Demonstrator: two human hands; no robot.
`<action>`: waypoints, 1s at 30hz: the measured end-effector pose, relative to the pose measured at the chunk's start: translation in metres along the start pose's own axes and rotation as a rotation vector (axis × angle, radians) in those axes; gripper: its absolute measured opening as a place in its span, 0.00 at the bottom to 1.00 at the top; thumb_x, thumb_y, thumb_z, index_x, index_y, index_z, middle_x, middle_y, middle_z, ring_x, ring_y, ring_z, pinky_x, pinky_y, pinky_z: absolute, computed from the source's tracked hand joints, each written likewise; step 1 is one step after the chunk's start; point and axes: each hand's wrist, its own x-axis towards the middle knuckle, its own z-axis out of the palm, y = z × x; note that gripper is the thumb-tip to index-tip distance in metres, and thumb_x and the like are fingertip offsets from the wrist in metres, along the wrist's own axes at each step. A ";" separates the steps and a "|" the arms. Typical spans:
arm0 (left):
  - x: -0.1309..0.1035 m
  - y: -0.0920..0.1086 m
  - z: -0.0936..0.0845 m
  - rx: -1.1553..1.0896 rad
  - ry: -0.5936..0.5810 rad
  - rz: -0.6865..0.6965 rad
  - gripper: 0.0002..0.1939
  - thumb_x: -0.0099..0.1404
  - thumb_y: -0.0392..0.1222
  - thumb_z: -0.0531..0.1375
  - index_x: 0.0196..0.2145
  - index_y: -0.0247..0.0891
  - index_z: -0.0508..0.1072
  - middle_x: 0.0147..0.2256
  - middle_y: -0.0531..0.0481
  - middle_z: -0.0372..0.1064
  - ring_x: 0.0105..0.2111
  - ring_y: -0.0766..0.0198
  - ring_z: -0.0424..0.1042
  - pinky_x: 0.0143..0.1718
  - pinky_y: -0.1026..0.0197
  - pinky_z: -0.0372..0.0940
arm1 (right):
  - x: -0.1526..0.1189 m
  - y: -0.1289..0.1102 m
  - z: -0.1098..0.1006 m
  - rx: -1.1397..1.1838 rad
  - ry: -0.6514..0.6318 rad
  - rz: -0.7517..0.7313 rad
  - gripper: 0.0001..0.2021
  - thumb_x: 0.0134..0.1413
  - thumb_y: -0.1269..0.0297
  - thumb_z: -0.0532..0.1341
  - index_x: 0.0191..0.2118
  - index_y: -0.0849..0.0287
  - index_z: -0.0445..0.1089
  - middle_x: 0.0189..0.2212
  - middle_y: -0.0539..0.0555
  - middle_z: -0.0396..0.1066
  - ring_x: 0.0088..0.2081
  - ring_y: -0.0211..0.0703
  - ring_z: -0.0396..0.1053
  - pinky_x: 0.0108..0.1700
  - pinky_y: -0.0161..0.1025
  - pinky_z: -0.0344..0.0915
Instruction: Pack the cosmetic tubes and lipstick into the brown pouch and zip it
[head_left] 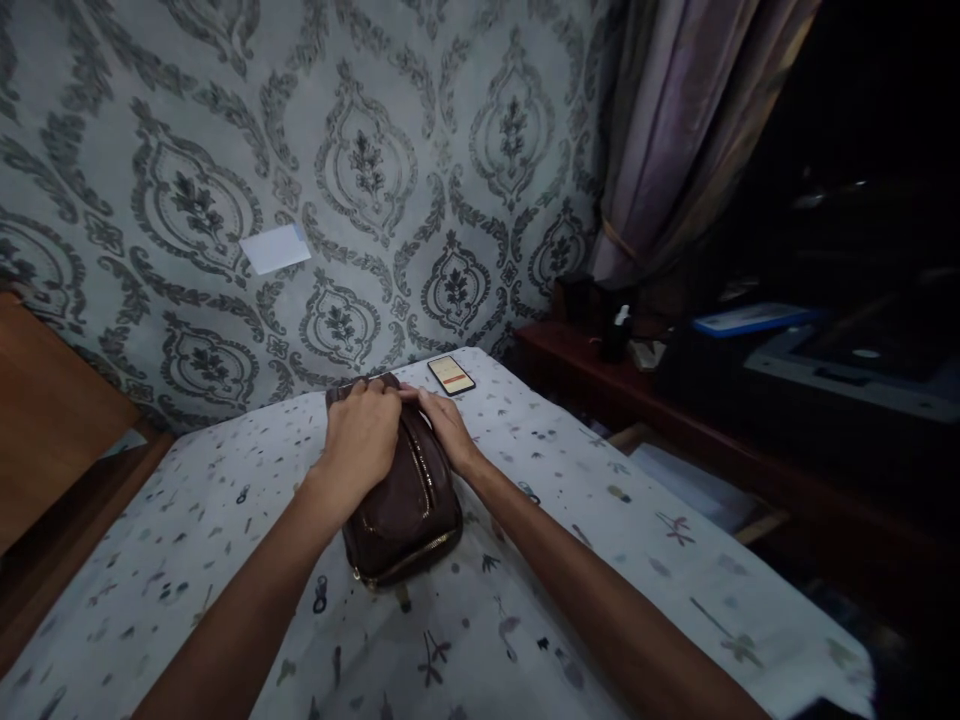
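A dark brown leather-look bag (405, 505) with gold-toothed zips lies on the patterned white cover, its rounded end toward me. My left hand (364, 430) rests over the upper left part of the bag, its fingers curled down onto the far end. At the upper right edge of the bag is my right hand (448, 425), with thumb and fingers closed together near the left knuckles. What exactly the fingertips pinch is hidden. Two lines of gold teeth run down the bag's right side, and another zip curves around the near end.
A lit phone (451, 375) lies beyond my right hand on the white patterned cover (570, 490). Damask wallpaper with a white card (275, 249) stands behind. To the right are a dark red desk (592, 355), a blue-edged object (754, 319) and a curtain (667, 130). Wooden furniture (60, 420) borders the left.
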 end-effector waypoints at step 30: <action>-0.043 -0.064 0.042 -1.235 0.380 -0.280 0.17 0.67 0.52 0.55 0.46 0.38 0.71 0.47 0.44 0.74 0.51 0.54 0.70 0.53 0.52 0.63 | -0.001 -0.037 0.007 -0.487 -0.123 -0.197 0.21 0.66 0.51 0.51 0.44 0.56 0.78 0.46 0.57 0.78 0.52 0.51 0.72 0.57 0.49 0.62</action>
